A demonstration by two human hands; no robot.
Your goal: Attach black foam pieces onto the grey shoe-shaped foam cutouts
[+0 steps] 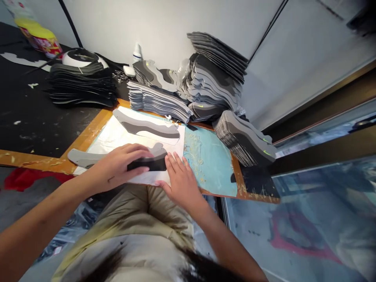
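A black and grey curved piece lies on the white sheet near the table's front edge. My left hand arches over its left part, thumb and fingers apart. The fingertips of my right hand rest flat at the piece's right end, with the thumb spread to the side. Beyond my hands, a two-tone grey piece lies on the same sheet. A light grey strip extends out from under my left wrist.
Stacked grey pieces line the back, with taller piles behind and another stack at right. A black stack stands back left beside scissors. Scraps dot the blue surface. Yellow-topped containers stand far left.
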